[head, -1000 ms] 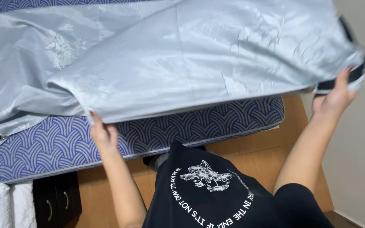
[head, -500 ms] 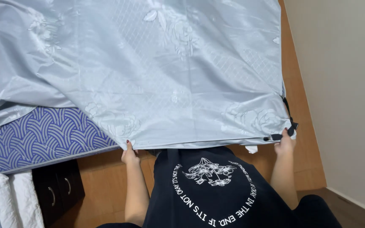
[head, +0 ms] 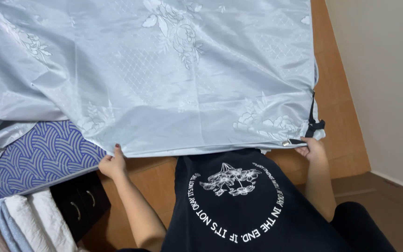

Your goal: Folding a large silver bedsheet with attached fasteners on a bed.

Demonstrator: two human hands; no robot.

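The left hand [head: 112, 164] is gripping the near hem of a pale silver-blue sheet [head: 178, 79] with a woven flower pattern, fingers curled shut around the cloth. The right hand [head: 312, 149] is closing on the sheet's near right corner, just below a black elastic strap [head: 311, 125] with a small metal clip. The sheet is lying spread over most of the mattress [head: 43, 156], reaching its near edge and right side. At the near left corner the blue wave-patterned mattress is showing uncovered. The wooden bed frame [head: 339, 98] is running along the right side. Folded towels [head: 19, 224] and a dark drawer unit [head: 78, 203] are sitting beside the near left corner.
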